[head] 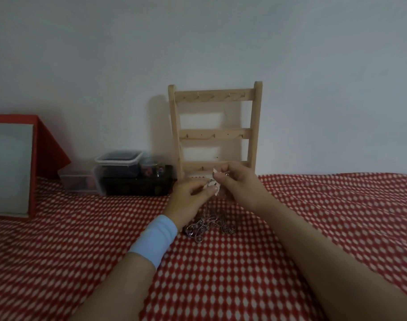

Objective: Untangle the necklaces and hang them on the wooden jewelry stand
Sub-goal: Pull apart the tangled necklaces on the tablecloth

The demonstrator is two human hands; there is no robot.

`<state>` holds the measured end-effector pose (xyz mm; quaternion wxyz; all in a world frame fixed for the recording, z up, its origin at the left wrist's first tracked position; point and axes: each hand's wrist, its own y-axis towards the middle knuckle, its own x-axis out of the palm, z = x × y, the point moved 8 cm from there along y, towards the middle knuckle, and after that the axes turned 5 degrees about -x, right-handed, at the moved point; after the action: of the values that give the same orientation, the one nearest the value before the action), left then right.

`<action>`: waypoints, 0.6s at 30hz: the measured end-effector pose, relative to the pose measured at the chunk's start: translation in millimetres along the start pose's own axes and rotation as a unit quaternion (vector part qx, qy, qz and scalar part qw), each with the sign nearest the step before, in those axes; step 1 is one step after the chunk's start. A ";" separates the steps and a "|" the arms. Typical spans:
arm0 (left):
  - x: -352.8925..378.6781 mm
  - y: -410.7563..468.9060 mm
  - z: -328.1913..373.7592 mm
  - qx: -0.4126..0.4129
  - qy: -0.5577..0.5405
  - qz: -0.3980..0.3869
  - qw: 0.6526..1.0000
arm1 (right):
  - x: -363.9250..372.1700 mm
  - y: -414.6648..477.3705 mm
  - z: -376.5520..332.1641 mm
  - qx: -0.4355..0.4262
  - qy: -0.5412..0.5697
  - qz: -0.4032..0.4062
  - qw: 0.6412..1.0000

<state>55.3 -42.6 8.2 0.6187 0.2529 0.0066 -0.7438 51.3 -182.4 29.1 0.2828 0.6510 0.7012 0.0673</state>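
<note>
Both hands are working low, just in front of the stand [215, 133]. Left hand [190, 198] is pinching a chain end; right hand [238, 181] is pinching another bit beside a small pale tag, apparently spreading strands to find the knot. Rest of the necklaces [206, 224], thin metal chains with purple beads, is piling on the red dotted cloth [290, 239] under the wrists. Stand's wooden rungs and small hooks are sitting bare.

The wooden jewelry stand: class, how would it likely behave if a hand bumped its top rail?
The wooden jewelry stand looks tall, narrow and open-framed, so it is probably light and apt to tip. It stands on soft checked cloth, likely unsteady footing. The wall close behind may stop a backward fall.
</note>
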 end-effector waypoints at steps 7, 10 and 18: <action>-22.6 6.7 -15.3 -0.100 -0.180 0.040 0.978 | -2.0 1.6 6.5 0.077 0.004 -0.035 0.996; -30.2 4.7 -3.9 -0.087 -0.145 0.054 0.984 | 5.7 -2.2 4.3 0.096 0.000 -0.070 0.993; -21.9 2.8 2.6 -0.148 -0.115 -0.125 0.974 | 8.1 -1.4 -11.8 0.087 -0.016 -0.082 0.993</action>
<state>59.3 -24.1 19.7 0.5483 0.0682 0.0773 -0.8299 44.4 -171.7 35.8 0.2410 0.6145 0.7507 -0.0282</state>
